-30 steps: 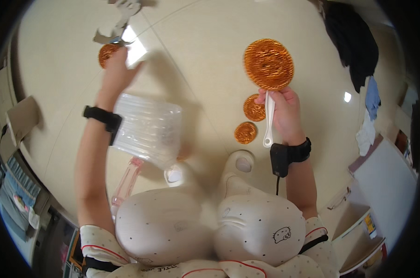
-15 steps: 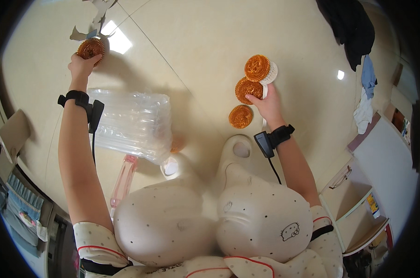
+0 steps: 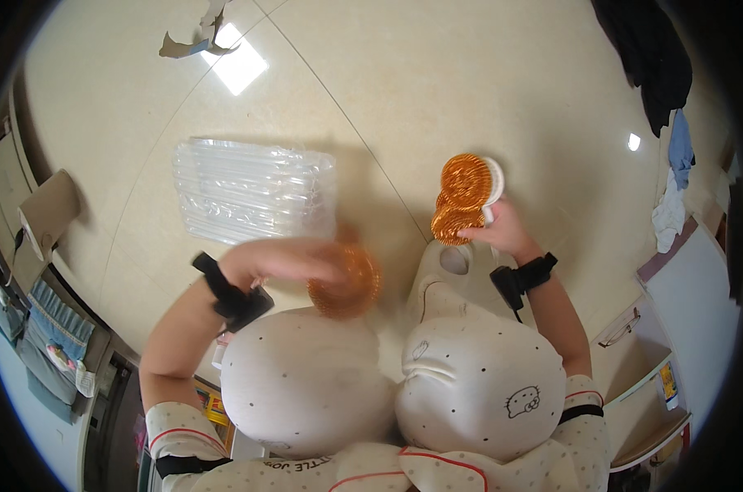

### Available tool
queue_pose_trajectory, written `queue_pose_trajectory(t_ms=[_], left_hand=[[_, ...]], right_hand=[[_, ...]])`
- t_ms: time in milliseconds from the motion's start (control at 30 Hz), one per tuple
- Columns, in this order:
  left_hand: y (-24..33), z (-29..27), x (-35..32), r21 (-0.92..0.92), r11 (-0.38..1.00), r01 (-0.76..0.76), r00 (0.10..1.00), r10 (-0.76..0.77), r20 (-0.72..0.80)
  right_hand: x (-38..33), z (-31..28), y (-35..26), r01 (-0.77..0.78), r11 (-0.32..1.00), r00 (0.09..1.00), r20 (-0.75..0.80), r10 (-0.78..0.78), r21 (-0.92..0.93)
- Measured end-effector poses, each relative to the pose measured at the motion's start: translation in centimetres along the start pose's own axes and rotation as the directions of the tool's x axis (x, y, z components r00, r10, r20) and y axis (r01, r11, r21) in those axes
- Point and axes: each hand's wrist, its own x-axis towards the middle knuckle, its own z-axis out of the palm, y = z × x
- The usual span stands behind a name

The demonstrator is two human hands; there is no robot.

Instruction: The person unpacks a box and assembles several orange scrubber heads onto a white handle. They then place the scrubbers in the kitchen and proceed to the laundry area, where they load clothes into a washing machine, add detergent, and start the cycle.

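Note:
My left hand (image 3: 285, 259), blurred by motion, is closed on a round copper-coloured ribbed disc (image 3: 351, 289) just above my left knee. Beyond my right foot, my right hand (image 3: 509, 233) pinches the edge of another such disc (image 3: 455, 225), thumb on its face. A further shiny disc (image 3: 466, 182) overlaps that one on the far side, with a round white ribbed piece (image 3: 495, 182) showing behind its right edge. Part of one more disc peeks out between these two. How the pieces are joined or stacked is hidden.
A clear inflated air-cushion wrap (image 3: 256, 193) lies on the tiled floor ahead of my left knee. Torn cardboard (image 3: 184, 47) lies far left. Dark cloth (image 3: 646, 57) and a white cloth (image 3: 671, 217) are at the right, near an open shelf (image 3: 634, 385).
My left hand has swung from the far left back toward my knees, bringing its disc along. My right hand still grips; the separate nearest disc no longer shows apart from the others.

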Motion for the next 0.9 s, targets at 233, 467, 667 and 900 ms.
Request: queue_pose_trajectory(t_ms=[233,467,667,900], left_hand=[[-1.6,2.1,-1.0,0.023,0.999,0.042,0.899,-0.028,-0.438],[-3.8,0.8,-2.2,0.501,0.747,0.436,0.57,0.202,-0.797],[-6.4,-1.9,1.2,0.552,0.733,0.399,0.357,0.43,-0.829],[-7.5,-9.4,0.1,0.438,0.772,0.461,-0.092,0.533,-0.841]], right_hand=[[0.1,2.6,2.0,0.104,0.875,0.984,-0.081,-0.161,-0.472],[0.5,3.9,2.1,-0.045,0.875,0.988,-0.15,-0.032,-0.482],[0.9,3.6,1.7,0.005,0.924,0.992,-0.113,-0.052,-0.382],[1.3,3.6,1.7,0.021,0.932,0.996,-0.075,-0.052,-0.363]])
